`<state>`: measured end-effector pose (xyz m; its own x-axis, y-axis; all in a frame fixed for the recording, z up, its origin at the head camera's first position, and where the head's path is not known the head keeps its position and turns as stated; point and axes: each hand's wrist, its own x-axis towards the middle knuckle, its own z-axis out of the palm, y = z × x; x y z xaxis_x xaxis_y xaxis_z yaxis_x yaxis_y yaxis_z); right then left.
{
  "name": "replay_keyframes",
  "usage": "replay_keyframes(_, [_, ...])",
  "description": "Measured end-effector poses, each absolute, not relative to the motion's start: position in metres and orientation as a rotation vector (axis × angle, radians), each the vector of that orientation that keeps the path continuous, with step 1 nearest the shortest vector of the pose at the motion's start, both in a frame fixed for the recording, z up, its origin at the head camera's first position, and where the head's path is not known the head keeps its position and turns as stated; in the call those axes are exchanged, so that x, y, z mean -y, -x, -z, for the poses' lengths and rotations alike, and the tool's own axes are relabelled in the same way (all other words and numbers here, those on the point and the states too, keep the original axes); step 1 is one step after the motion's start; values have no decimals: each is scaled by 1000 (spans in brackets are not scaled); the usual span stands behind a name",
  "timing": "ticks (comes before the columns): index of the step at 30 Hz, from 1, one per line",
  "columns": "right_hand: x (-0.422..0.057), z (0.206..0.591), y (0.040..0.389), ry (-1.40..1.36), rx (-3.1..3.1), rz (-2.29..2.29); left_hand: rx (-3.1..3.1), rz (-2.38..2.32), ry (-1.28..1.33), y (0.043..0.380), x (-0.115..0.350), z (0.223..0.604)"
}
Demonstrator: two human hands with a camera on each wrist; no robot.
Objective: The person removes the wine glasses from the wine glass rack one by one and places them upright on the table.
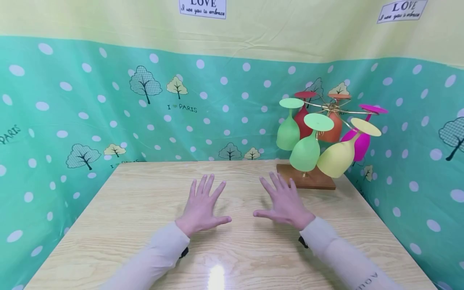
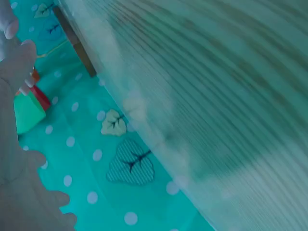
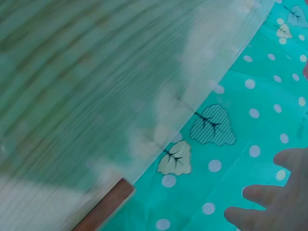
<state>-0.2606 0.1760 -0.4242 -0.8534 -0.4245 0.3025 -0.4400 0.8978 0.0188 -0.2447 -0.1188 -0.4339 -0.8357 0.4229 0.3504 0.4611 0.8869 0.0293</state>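
Note:
Both hands are held out above the wooden table (image 1: 119,201), fingers spread and straight, holding nothing. My left hand (image 1: 201,207) hovers near the middle; its fingers also show at the left edge of the left wrist view. To its right is my right hand (image 1: 284,203), nearest to a glass rack. That rack has a brown wooden base (image 1: 322,183) and gold wire arms (image 1: 331,106). Upside-down goblets hang from it: green goblets (image 1: 306,151), a yellow goblet (image 1: 337,159), a red goblet (image 1: 302,121), an orange goblet (image 1: 331,127) and a magenta goblet (image 1: 360,145).
A teal, dotted curtain (image 1: 224,121) with printed trees stands behind the table and along both sides. The rack sits at the table's back right corner, close to the curtain. A bright light reflection lies on the tabletop near the front.

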Motion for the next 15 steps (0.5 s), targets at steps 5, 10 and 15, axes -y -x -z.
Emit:
replay_keyframes(5, [-192,427,263,-625,2799,-147,2727,233,682,252,100,435])
replay_keyframes(10, [-211,431,266,-600,2826,-165,2729,315,742,261,81,436])
replay_keyframes(15, [-230,437,272,-542,2845,-167,2734,344,784,272,62,438])
